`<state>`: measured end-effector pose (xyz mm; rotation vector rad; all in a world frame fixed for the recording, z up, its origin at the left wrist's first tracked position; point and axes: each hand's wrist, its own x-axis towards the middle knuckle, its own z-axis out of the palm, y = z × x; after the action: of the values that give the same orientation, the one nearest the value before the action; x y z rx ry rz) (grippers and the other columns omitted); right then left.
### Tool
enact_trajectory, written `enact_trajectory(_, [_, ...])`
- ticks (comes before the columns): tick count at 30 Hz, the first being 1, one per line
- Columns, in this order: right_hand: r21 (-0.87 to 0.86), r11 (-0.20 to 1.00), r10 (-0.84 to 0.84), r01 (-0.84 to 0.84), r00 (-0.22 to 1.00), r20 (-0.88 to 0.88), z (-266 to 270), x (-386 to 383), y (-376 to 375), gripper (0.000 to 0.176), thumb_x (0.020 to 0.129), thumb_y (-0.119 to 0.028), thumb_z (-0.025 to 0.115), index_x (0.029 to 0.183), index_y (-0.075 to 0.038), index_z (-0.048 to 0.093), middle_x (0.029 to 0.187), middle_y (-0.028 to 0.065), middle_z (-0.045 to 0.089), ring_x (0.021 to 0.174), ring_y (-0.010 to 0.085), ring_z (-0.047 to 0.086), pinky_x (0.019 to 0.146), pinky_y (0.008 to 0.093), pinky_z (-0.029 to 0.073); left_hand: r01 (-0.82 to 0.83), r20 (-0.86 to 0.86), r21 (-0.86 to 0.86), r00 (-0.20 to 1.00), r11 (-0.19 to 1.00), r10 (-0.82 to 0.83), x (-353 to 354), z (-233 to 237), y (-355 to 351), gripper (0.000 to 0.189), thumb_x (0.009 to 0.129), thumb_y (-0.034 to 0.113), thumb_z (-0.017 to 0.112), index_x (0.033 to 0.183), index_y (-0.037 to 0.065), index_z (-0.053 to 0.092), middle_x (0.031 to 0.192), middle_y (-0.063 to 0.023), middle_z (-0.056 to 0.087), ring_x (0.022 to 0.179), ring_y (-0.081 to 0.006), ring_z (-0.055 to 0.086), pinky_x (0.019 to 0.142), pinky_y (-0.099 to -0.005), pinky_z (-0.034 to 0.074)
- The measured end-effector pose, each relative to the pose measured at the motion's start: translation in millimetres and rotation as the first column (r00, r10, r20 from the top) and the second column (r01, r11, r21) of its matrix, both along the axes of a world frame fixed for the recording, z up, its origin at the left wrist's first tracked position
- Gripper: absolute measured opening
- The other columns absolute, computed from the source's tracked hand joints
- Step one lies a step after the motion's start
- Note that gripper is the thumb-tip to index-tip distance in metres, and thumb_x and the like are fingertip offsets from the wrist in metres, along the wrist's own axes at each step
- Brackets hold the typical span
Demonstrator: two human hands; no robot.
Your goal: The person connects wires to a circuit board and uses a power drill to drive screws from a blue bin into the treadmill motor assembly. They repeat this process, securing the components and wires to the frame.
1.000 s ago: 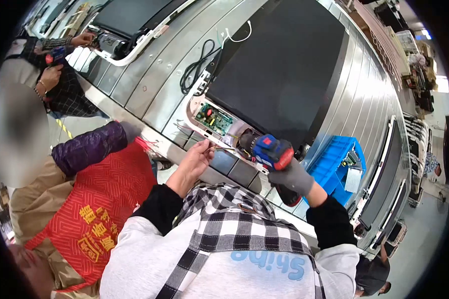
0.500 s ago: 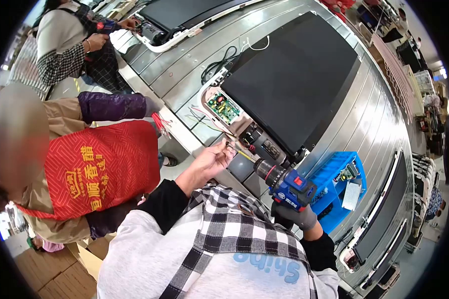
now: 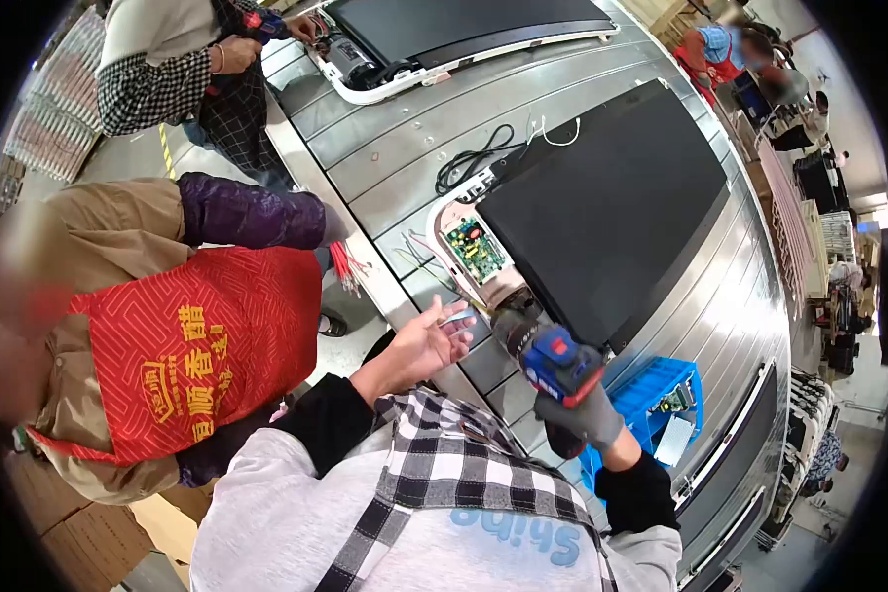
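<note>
My right hand (image 3: 584, 416), in a grey glove, grips a blue cordless drill (image 3: 560, 363). The drill's chuck points to the upper left, over the motor end of a black treadmill-like unit (image 3: 602, 197). My left hand (image 3: 426, 343) is bare, palm up, with its fingers partly curled beside the unit's white frame. Something small and pale lies at its fingers, too small to name. Just above both hands sits a green circuit board (image 3: 476, 249) in the frame's open end. The drill covers most of the motor and hides the tip of its bit.
A blue bin (image 3: 651, 380) with parts stands right of the drill. Close on the left is a person in a red apron (image 3: 207, 345). Another person works at a second unit (image 3: 464, 30) at the top. Red wires (image 3: 347, 266) hang at the table edge.
The drill in my right hand has moved left and up over the motor. My left hand has opened somewhat and turned palm up. The view has shifted.
</note>
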<state>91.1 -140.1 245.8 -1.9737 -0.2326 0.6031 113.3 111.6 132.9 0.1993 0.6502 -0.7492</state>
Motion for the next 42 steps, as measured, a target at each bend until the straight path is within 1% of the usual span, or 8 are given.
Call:
enact_trajectory(4, [-0.075, 0.993, -0.114, 0.095, 0.935, -0.334, -33, 99, 37, 0.025, 0.071, -0.014, 0.063, 0.091, 0.000, 0.061, 0.069, 0.0037, 0.060, 0.060, 0.0121, 0.056, 0.059, 0.0304, 0.047, -0.099, -0.071, -0.002, 0.993, 0.995, 0.099, 15, -53, 45, 0.040, 0.095, 0.042, 0.037, 0.111, 0.007, 0.048, 0.099, -0.0112, 0.056, 0.081, -0.0226, 0.056, 0.070, -0.0330, 0.049])
enact_trajectory(8, [-0.301, 0.951, -0.109, -0.076, 0.827, -0.551, -24, 174, 85, 0.028, 0.070, -0.021, 0.063, 0.084, 0.003, 0.063, 0.071, 0.0091, 0.062, 0.068, 0.0156, 0.058, 0.066, 0.0310, 0.046, -0.156, -0.136, 0.203, 0.973, 0.967, 0.186, 21, -67, 82, 0.029, 0.096, 0.030, 0.041, 0.104, 0.005, 0.052, 0.091, -0.0093, 0.060, 0.071, -0.0188, 0.057, 0.067, -0.0307, 0.049])
enact_trajectory(25, [-0.454, 0.808, 0.034, -0.375, 0.799, -0.600, -46, 222, 92, 0.028, 0.063, -0.016, 0.066, 0.083, 0.003, 0.060, 0.069, 0.0076, 0.060, 0.066, 0.0172, 0.057, 0.064, 0.0327, 0.046, -0.139, -0.061, 0.360, 0.983, 0.923, 0.172, 29, -74, 81, 0.018, 0.092, 0.016, 0.046, 0.101, 0.003, 0.054, 0.086, -0.0076, 0.059, 0.072, -0.0154, 0.055, 0.064, -0.0272, 0.047])
enact_trajectory(29, [-0.608, 0.580, 0.257, -0.542, 0.830, -0.495, -45, 206, 85, 0.028, 0.064, -0.019, 0.065, 0.082, 0.002, 0.061, 0.068, 0.0099, 0.061, 0.068, 0.0215, 0.061, 0.065, 0.0341, 0.047, -0.164, -0.043, 0.390, 0.980, 0.906, 0.196, 17, -66, 72, 0.017, 0.091, 0.015, 0.047, 0.101, 0.003, 0.055, 0.086, -0.0072, 0.059, 0.072, -0.0157, 0.055, 0.064, -0.0273, 0.047])
enact_trajectory(37, [-0.224, 0.965, -0.208, 0.137, 0.918, -0.338, -42, 66, -33, 0.019, 0.069, -0.019, 0.065, 0.072, 0.000, 0.062, 0.059, 0.0094, 0.061, 0.055, 0.0179, 0.060, 0.056, 0.0327, 0.049, -0.023, 0.066, 0.436, 0.998, 0.900, -0.007, 8, -54, 8, 0.014, 0.090, 0.016, 0.049, 0.099, 0.006, 0.053, 0.081, -0.0051, 0.057, 0.071, -0.0148, 0.054, 0.063, -0.0274, 0.044])
enact_trajectory(38, [-0.251, 0.955, -0.220, 0.157, 0.942, -0.251, -14, 35, -42, 0.020, 0.070, -0.016, 0.064, 0.084, -0.002, 0.061, 0.072, 0.0119, 0.064, 0.066, 0.0211, 0.062, 0.062, 0.0337, 0.050, 0.008, 0.102, 0.474, 0.993, 0.880, -0.064, 8, -50, -6, 0.013, 0.091, 0.016, 0.049, 0.099, 0.007, 0.052, 0.081, -0.0040, 0.057, 0.070, -0.0134, 0.053, 0.063, -0.0264, 0.044])
enact_trajectory(39, [-0.065, 0.962, -0.242, 0.267, 0.934, 0.261, -58, -14, -61, 0.031, 0.068, -0.013, 0.064, 0.096, -0.003, 0.057, 0.088, 0.0147, 0.063, 0.078, 0.0255, 0.062, 0.070, 0.0350, 0.050, 0.030, 0.182, 0.491, 0.974, 0.871, -0.136, 6, -45, -22, 0.014, 0.091, 0.017, 0.048, 0.100, 0.007, 0.052, 0.082, -0.0035, 0.056, 0.069, -0.0126, 0.053, 0.063, -0.0255, 0.043])
enact_trajectory(42, [-0.270, 0.921, -0.229, 0.282, 0.950, 0.212, -26, -133, -109, 0.048, 0.069, -0.017, 0.068, 0.112, -0.004, 0.050, 0.104, 0.0170, 0.058, 0.093, 0.0295, 0.058, 0.082, 0.0342, 0.047, 0.132, 0.317, 0.578, 0.873, 0.805, -0.370, -10, -9, -91, 0.014, 0.092, 0.018, 0.047, 0.100, 0.007, 0.052, 0.081, -0.0029, 0.055, 0.071, -0.0116, 0.053, 0.065, -0.0256, 0.044])
